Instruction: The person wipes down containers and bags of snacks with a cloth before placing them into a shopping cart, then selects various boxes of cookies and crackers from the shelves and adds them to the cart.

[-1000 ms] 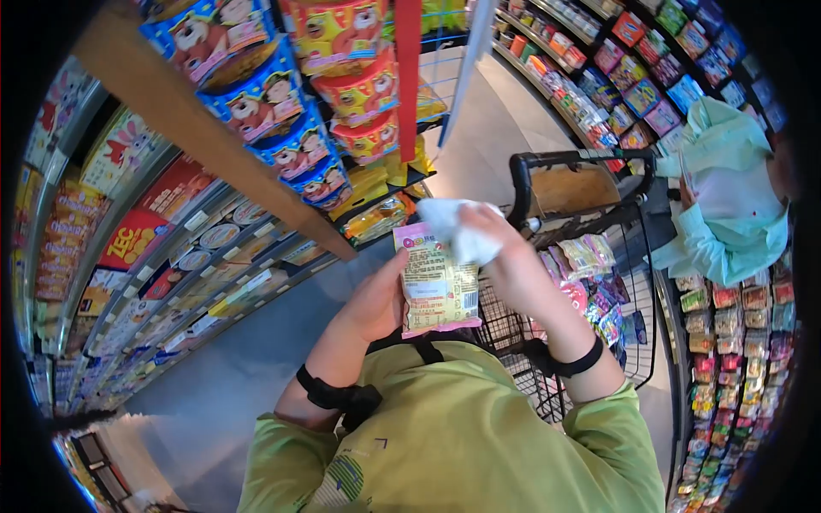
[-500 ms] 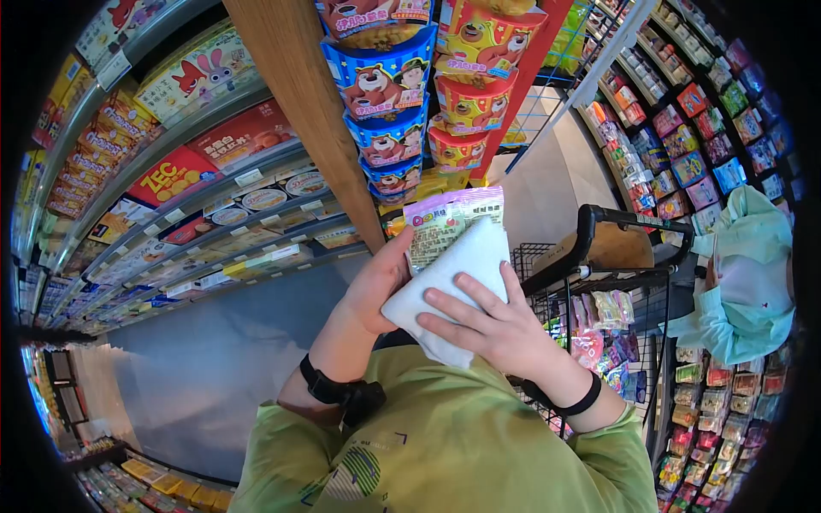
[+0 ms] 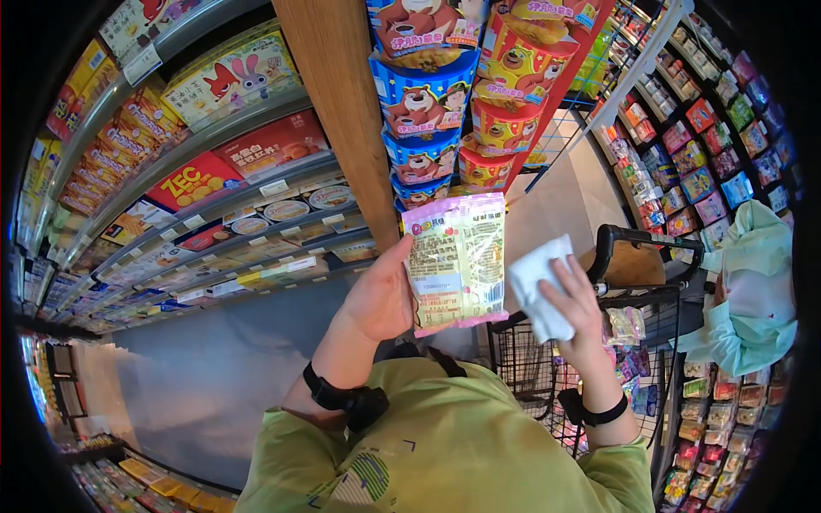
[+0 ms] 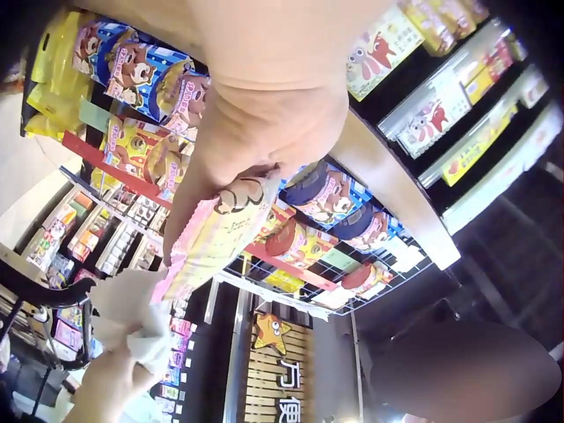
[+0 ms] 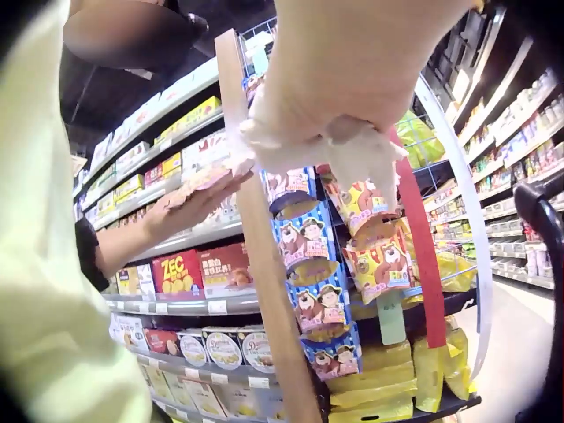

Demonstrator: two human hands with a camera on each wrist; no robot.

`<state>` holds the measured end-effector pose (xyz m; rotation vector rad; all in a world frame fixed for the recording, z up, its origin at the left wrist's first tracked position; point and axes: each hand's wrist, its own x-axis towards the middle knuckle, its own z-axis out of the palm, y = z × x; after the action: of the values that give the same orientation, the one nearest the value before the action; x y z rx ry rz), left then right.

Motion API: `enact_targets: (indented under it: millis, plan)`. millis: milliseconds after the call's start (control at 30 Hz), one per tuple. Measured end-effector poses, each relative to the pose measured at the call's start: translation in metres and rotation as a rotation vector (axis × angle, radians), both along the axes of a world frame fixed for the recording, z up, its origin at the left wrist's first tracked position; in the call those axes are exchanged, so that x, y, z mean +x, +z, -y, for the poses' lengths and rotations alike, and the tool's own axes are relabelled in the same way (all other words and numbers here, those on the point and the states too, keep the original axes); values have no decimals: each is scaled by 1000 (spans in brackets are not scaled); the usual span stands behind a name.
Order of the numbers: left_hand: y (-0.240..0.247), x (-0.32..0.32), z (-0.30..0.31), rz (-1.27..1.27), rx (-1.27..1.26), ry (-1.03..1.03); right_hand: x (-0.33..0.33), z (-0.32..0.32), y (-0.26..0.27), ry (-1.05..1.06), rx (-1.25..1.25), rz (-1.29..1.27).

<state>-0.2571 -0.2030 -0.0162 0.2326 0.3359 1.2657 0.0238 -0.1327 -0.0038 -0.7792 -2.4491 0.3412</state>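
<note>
My left hand (image 3: 380,295) grips the left edge of a pink-and-cream candy bag (image 3: 457,274), thumb along its side. The bag is held upright, its printed back with small text and a barcode facing me. In the left wrist view, the bag (image 4: 220,242) hangs from the fingers. To the right of it, my right hand (image 3: 580,312) holds a folded white cloth (image 3: 535,278), apart from the bag. The cloth (image 5: 366,167) also shows under the right hand in the right wrist view.
A black shopping cart (image 3: 603,256) with several snack bags stands at right. Beyond it is a person in a mint shirt (image 3: 753,291). Blue snack packs (image 3: 423,107) hang by a wooden post (image 3: 342,111); shelves of boxed biscuits (image 3: 192,179) line the left.
The right hand has drawn the white cloth off the front of the candy bag and over to the right. The left hand keeps its hold, and the bag's printed back shows fully again.
</note>
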Motion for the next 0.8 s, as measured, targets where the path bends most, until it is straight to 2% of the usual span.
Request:
enact_targets:
  millis: [133, 167, 200, 233, 267, 333, 367, 433, 467, 533, 600, 633, 667, 700, 733, 800]
  plan:
    - [-3, -8, 0, -25, -30, -50, -24, 13, 16, -58, 44, -220]
    - [-6, -8, -2, 58, 6, -71, -31, 13, -7, -47, 213, -153]
    - [-7, -7, -2, 145, 33, -96, -48, 24, 12, 101, 236, -118]
    - [4, 2, -2, -93, -102, 13, -60, 25, 8, 248, 245, -47]
    - [-3, 1, 1, -150, -134, -30, -72, 34, 24, 291, 158, 139]
    - [-19, -3, 5, 42, -89, -122, -90, 32, 28, 190, 34, 264]
    - [-21, -5, 7, 45, -87, -139, -90, 27, 24, 108, -81, 112]
    - [-20, -7, 7, -381, 9, -97, -82, 6, 0, -17, -337, -204]
    - [-17, -7, 7, -380, 16, -101, -75, -4, -4, -19, -513, -294]
    - [-7, -9, 4, -207, -114, -101, -62, -9, -18, -41, -1202, -600]
    - [-1, -4, 2, -196, -112, -41, -63, 0, -26, 110, -1625, -813]
    - [-2, 0, 1, -323, -144, 27, -64, 6, -35, 203, -1727, -845]
    - [-2, 4, -1, -449, -175, 100, -65, 9, -43, 316, -1706, -841]
    - [12, 12, -2, -610, -222, 116, -59, 10, -46, 250, -1541, -671]
    - [-5, 17, -7, -739, -111, 222, -66, 10, -29, 258, -1305, -578]
    - [-21, 25, -14, -1030, 68, 436, -78, 9, -15, 206, -1223, -555]
